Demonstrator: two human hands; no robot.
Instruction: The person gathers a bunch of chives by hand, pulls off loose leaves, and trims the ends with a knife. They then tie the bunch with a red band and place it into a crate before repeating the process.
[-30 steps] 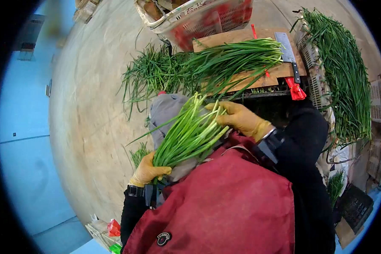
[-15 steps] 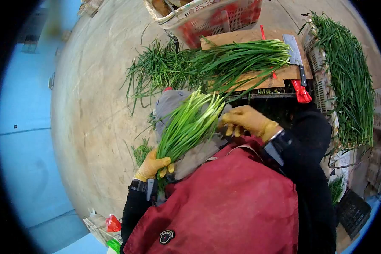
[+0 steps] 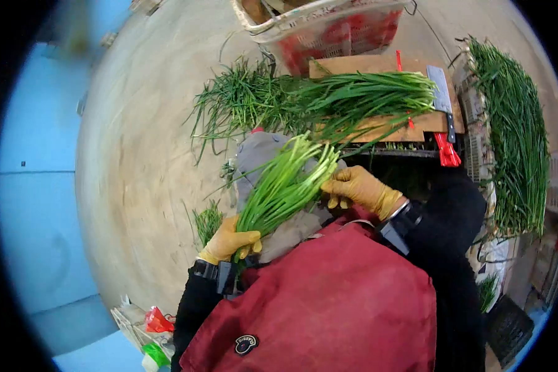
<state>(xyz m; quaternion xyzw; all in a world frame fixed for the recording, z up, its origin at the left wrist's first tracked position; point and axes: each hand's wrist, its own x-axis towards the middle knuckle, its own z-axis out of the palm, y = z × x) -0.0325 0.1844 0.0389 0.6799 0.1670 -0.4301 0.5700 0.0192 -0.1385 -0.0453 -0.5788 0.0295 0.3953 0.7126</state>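
Observation:
A bunch of garlic chives [image 3: 285, 183] lies slantwise over my lap, its pale cut ends toward the upper right. My left hand [image 3: 228, 242], in a yellow glove, is wrapped round the green lower part of the bunch. At the bunch's right side, my gloved right hand [image 3: 359, 188] pinches at the outer stalks near the pale ends. Whatever sits right between those fingertips is partly hidden. Beyond my knees, a larger pile of chives [image 3: 378, 93] rests on a brown board [image 3: 347, 65], with a cleaver [image 3: 440, 93] beside its pale ends.
Loose green leaves [image 3: 242, 99] lie on the floor left of the board, and a small clump [image 3: 208, 223] is near my left hand. A crate heaped with chives [image 3: 511, 136] stands at right. A red-and-white basket [image 3: 335, 37] is behind the board. Red ties [image 3: 446, 149] hang at the board's corner.
My right hand has come in to the bunch's right side, and its fingers have closed at the stalks. My left hand keeps its hold. The whole view has shifted slightly.

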